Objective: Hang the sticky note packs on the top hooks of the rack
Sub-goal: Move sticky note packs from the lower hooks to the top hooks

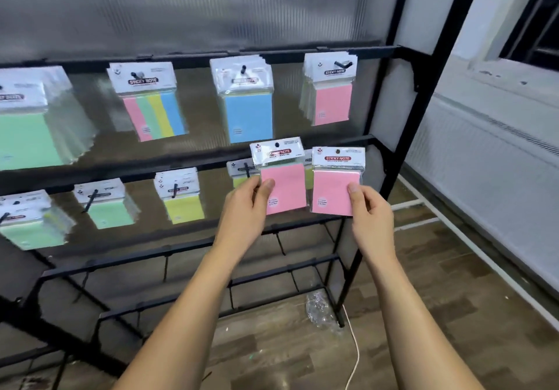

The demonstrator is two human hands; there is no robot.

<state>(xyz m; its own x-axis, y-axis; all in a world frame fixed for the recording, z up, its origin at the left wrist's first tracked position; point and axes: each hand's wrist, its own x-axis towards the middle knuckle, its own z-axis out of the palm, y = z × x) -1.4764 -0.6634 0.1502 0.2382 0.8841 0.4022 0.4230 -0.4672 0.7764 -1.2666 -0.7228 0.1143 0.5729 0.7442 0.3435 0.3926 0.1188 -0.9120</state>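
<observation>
Head view: two pink sticky note packs (282, 188), white "STICKY NOTE" headers, one pinched in each of both hands (246, 208).

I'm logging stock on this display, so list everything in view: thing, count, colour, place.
Held packs: 2, pink; left-hand pack, right-hand pack.
Top-row bunches: 4; green, multicolour, blue, pink.
Second-row bunches: at least 4; green, green, yellow, one yellow-green behind the held packs.
Rack: 1, black, lower bars bare.
Plastic wrap: 1, clear, floor.
Cord: 1, white, floor.
Left hand: holds a pack.
Right hand: holds a pack.
</observation>
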